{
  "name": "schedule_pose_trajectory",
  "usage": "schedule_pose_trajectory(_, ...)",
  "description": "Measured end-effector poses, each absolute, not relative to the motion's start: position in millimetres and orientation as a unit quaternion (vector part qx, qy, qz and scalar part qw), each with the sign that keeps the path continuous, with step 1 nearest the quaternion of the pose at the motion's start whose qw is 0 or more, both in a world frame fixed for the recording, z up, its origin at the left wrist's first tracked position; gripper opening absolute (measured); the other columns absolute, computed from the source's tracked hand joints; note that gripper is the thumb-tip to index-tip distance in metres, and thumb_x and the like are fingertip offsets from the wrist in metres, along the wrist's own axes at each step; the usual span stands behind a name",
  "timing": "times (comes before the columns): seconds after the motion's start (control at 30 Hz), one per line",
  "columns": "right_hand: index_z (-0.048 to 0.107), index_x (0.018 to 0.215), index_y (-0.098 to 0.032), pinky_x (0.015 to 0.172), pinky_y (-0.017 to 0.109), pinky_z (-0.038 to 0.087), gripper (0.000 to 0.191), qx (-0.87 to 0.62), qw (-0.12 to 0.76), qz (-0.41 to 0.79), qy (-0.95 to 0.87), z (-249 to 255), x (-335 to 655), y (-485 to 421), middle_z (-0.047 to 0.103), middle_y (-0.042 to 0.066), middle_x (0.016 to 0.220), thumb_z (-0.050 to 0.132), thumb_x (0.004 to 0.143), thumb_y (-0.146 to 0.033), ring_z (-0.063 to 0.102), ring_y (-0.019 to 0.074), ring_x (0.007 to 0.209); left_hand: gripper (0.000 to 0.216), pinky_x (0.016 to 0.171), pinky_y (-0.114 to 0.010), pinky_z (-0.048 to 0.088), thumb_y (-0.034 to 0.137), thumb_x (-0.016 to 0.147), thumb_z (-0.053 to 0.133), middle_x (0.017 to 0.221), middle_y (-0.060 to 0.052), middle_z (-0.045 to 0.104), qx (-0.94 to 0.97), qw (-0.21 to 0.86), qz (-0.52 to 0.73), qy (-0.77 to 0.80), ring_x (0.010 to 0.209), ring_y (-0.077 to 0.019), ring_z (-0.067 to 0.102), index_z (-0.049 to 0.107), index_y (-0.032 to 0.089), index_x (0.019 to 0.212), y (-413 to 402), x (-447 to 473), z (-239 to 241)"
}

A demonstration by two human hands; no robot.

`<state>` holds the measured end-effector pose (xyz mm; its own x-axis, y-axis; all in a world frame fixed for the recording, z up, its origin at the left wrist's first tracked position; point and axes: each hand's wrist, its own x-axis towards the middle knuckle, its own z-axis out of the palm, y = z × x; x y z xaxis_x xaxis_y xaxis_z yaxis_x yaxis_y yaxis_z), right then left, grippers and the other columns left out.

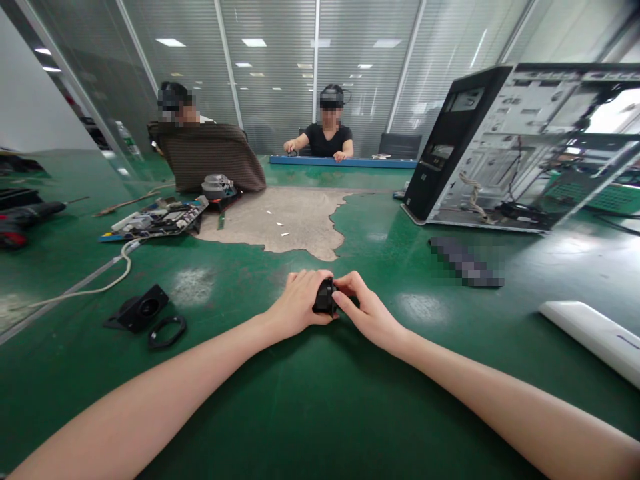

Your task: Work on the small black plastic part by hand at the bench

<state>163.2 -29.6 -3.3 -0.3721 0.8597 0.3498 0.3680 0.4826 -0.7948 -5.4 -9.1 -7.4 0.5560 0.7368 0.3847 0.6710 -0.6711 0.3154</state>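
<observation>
A small black plastic part is between my two hands, just above or on the green tabletop; I cannot tell which. My left hand wraps round its left side, thumb below and fingers over the top. With thumb and forefinger my right hand pinches the part's right edge. Much of the part is hidden by the fingers, so its exact kind does not show. To the left lie a black square bracket with a round opening and a black ring.
An open computer case stands at the right, near a blurred dark object and a white casing. At left are a circuit board, a pale cable and a drill. Two people sit across the table.
</observation>
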Motion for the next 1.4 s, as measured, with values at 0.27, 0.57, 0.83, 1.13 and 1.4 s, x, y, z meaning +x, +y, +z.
schedule_pose_trajectory(0.27,0.042,0.104,-0.021,0.081,0.034,0.044,0.021,-0.378,0.366,0.325,-0.786,-4.4,169.0,-33.2,0.054,0.003,0.093,0.047,0.083,-0.024,0.054,0.0166,0.087,0.056,0.078,-0.035,0.031,0.037,0.064,0.066,0.1,-0.003,0.054,0.876,0.073,0.25,0.405,0.09,-0.0225,0.048,0.037,0.021,0.11,-9.7,-5.1,-6.9)
schedule_pose_trajectory(0.57,0.044,0.095,-0.021,0.076,0.029,0.046,0.011,-0.379,0.403,0.372,-0.745,-4.6,164.7,-28.1,0.054,0.0,0.085,0.043,0.086,-0.027,0.055,0.0133,0.08,0.061,0.078,-0.034,0.03,0.038,0.061,0.068,0.103,-0.003,0.053,0.877,0.071,0.259,0.399,0.092,-0.0225,0.048,0.037,0.021,0.111,-10.3,-4.8,-6.3)
schedule_pose_trajectory(0.83,0.047,0.1,-0.02,0.086,0.036,0.043,0.019,-0.373,0.393,0.325,-0.775,-0.9,168.3,-32.4,0.053,0.004,0.095,0.049,0.082,-0.022,0.052,0.0171,0.091,0.058,0.077,-0.034,0.03,0.036,0.062,0.067,0.101,-0.003,0.054,0.873,0.079,0.255,0.407,0.09,-0.0227,0.048,0.038,0.021,0.11,-10.5,-4.9,-5.5)
schedule_pose_trajectory(1.13,0.043,0.091,-0.021,0.07,0.03,0.049,0.01,-0.373,0.408,0.43,-0.714,-4.3,164.2,-29.3,0.052,0.0,0.083,0.044,0.085,-0.03,0.056,0.013,0.075,0.061,0.079,-0.035,0.03,0.035,0.06,0.068,0.103,-0.004,0.054,0.87,0.088,0.266,0.405,0.095,-0.0237,0.049,0.037,0.022,0.111,-10.7,-4.5,-5.7)
schedule_pose_trajectory(1.4,0.043,0.1,-0.02,0.079,0.032,0.048,0.016,-0.366,0.377,0.439,-0.728,-2.0,167.2,-32.6,0.055,0.003,0.093,0.044,0.085,-0.025,0.057,0.0155,0.088,0.061,0.078,-0.035,0.031,0.034,0.06,0.069,0.102,-0.004,0.054,0.873,0.084,0.268,0.399,0.094,-0.0234,0.049,0.037,0.022,0.111,-9.5,-4.5,-7.2)
